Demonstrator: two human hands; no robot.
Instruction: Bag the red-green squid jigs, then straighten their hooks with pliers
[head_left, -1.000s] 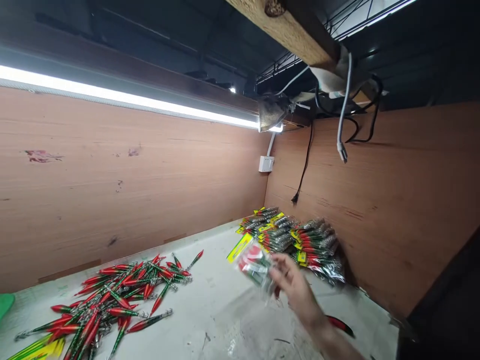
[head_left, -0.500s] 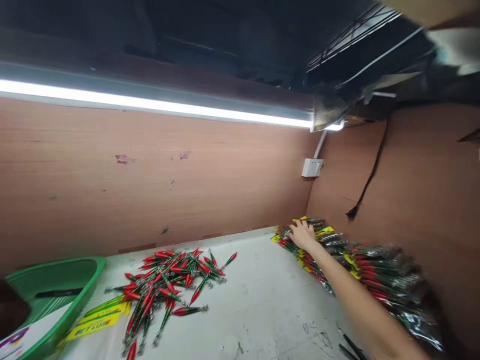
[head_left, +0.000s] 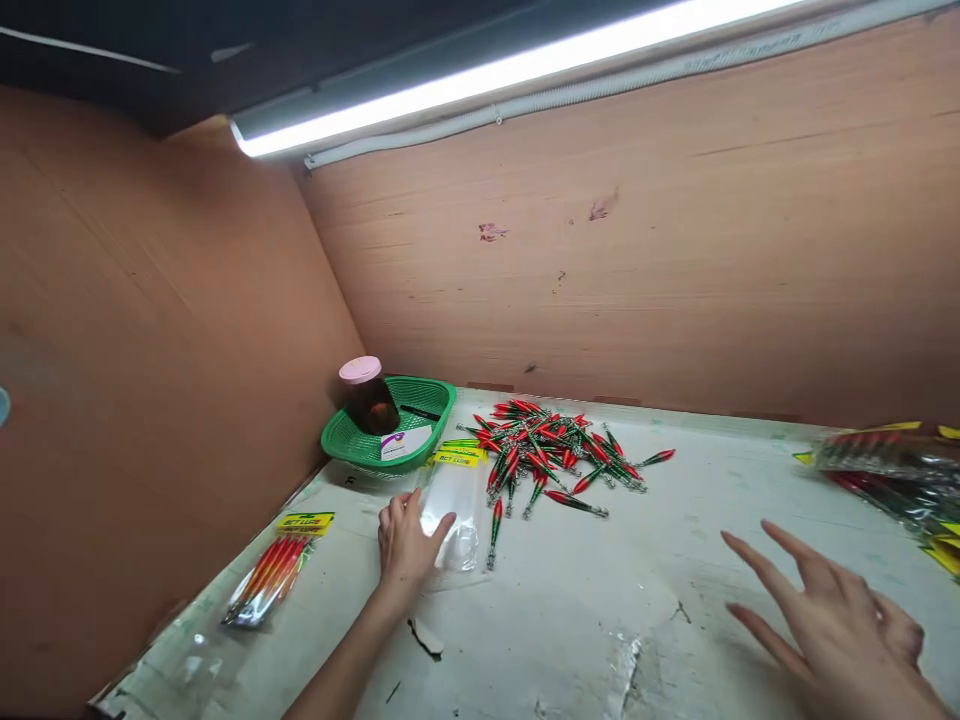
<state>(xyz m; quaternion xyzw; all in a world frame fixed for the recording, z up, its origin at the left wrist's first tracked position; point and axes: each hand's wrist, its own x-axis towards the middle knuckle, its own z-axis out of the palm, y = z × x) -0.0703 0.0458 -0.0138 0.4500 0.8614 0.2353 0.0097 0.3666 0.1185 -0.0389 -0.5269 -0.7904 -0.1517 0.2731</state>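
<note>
My left hand (head_left: pixel 405 548) is at the left edge of the clear plastic bags (head_left: pixel 459 505) with yellow printed headers, thumb spread away from the other fingers. I cannot tell if it touches them. Above the table at the right, my right hand (head_left: pixel 836 610) holds nothing, its fingers apart. Between the hands and further back lies a heap of red and green fishing lures (head_left: pixel 536 450) with metal hooks. One lure (head_left: pixel 495 533) lies upright in view just right of the bags. Filled lure packets (head_left: pixel 885 460) are stacked at the far right.
A green plastic basket (head_left: pixel 446 408) at the back left holds a dark jar (head_left: pixel 371 405) with a pink lid, a white card (head_left: pixel 405 443) and a black pen. A packet of orange-red lures (head_left: pixel 274 575) lies at the left. A wooden wall (head_left: pixel 637 300) closes the back.
The view has swung left. My right hand has come away from the packet pile with nothing in it. My left hand has come into view at the clear bags.
</note>
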